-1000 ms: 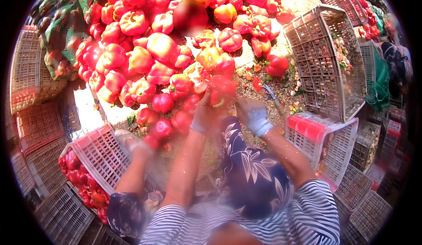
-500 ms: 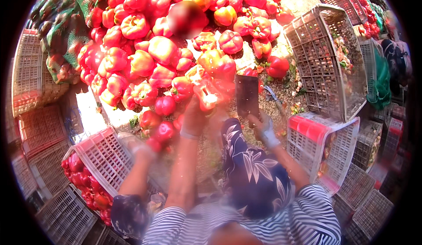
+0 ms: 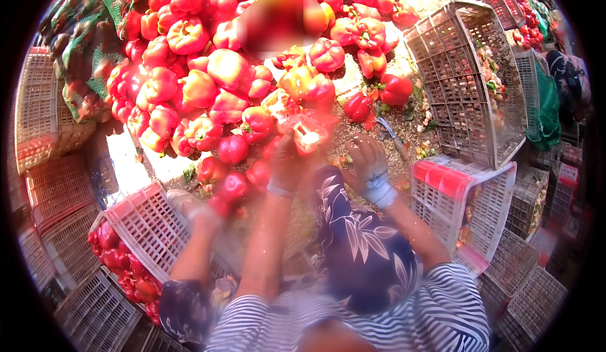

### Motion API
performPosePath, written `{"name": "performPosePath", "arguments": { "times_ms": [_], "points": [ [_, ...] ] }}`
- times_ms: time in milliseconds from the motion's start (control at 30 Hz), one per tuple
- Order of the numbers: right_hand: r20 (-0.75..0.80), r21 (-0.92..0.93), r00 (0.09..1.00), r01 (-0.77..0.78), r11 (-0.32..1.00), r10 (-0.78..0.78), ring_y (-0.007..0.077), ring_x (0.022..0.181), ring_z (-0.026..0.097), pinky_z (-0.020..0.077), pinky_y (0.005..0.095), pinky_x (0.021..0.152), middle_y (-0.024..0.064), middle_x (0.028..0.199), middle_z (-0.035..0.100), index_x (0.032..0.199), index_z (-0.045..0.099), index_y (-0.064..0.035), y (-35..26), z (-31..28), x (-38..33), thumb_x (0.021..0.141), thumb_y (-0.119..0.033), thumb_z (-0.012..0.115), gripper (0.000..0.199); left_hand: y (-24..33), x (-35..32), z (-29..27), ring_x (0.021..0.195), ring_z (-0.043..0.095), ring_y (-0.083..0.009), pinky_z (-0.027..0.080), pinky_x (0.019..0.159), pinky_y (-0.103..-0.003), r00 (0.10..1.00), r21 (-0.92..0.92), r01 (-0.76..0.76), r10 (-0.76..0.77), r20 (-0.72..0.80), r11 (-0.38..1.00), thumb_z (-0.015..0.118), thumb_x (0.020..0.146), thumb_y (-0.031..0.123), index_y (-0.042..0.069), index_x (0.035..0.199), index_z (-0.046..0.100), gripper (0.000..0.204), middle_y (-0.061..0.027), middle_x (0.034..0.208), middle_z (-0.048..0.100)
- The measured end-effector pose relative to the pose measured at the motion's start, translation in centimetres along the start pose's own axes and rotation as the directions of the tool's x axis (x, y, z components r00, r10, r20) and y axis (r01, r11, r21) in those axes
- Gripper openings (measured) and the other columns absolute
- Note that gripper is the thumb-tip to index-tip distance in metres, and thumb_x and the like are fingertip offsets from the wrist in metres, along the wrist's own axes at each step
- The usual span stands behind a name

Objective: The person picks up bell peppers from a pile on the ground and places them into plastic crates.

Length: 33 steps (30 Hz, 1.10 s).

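Note:
My left hand (image 3: 287,166), in a pale glove, is closed around a cut red bell pepper (image 3: 307,139) whose light inside shows. Just right of it is my right hand (image 3: 368,163), also gloved, back upward and fingers curled. The cleaver seen in it half a second ago shows no blade now; its grip is hidden behind the hand. A big pile of red and orange bell peppers (image 3: 228,68) spreads ahead of both hands. Several loose red peppers (image 3: 232,149) lie left of my left hand.
A curved knife (image 3: 392,135) lies on the littered ground, right of my right hand. Plastic crates stand at right, one tipped grey crate (image 3: 451,74) and one white-and-red crate (image 3: 442,185). At left are a white crate (image 3: 151,226), red peppers (image 3: 126,270) and green mesh sacks (image 3: 88,55).
My right hand has moved up and left, towards the cut pepper. The cleaver's dark, upright blade has gone from sight. My left hand keeps its hold on the pepper.

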State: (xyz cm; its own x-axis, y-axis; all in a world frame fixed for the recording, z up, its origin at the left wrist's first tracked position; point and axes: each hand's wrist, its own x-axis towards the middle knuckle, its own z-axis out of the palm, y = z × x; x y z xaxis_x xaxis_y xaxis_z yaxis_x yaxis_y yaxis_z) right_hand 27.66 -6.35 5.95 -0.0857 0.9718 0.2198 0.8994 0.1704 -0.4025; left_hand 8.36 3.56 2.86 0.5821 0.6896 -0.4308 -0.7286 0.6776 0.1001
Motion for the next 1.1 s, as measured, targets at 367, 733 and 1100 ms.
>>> {"name": "performPosePath", "arguments": {
  "times_ms": [367,733,1100],
  "points": [
    [0.05,0.094,0.828,0.552,0.828,-0.558,0.0281,0.102,0.063,0.05,0.0443,0.091,0.0089,0.118,0.06,0.126,0.061,-0.0195,0.2,1.8,8.3,0.079,-0.022,0.066,0.048,-0.3,-1.9,0.8,0.114,0.06,-0.023,0.048,0.101,-0.042,0.999,0.147,0.034,-0.028,-0.045,0.988,0.055,0.099,0.032,0.008,0.126,0.058,0.037,-0.0087,0.123,0.062],
    [-0.15,0.256,0.961,0.265,0.93,-0.233,0.0327,0.103,0.06,0.0459,0.0487,0.091,0.0092,0.114,0.063,0.126,0.06,-0.0141,-3.4,4.3,9.8,0.08,-0.025,0.065,0.048,0.3,-1.8,2.8,0.102,0.058,-0.0171,0.047,0.089,-0.034,0.986,0.014,-0.166,0.166,-0.025,0.986,0.057,0.094,0.029,0.01,0.119,0.058,0.032,-0.0037,0.111,0.062],
    [-0.196,0.589,0.918,-0.171,0.79,0.345,0.0391,0.093,0.067,0.0515,0.0439,0.081,0.0182,0.101,0.068,0.121,0.057,-0.0033,-3.4,6.4,10.0,0.1,-0.031,0.046,0.036,-1.9,-0.1,3.1,0.125,0.049,-0.0166,0.041,0.107,-0.033,0.895,0.688,-0.342,0.445,0.03,0.641,0.059,0.091,0.007,0.004,0.149,0.029,0.065,-0.0082,0.141,0.043]
  ]
}}
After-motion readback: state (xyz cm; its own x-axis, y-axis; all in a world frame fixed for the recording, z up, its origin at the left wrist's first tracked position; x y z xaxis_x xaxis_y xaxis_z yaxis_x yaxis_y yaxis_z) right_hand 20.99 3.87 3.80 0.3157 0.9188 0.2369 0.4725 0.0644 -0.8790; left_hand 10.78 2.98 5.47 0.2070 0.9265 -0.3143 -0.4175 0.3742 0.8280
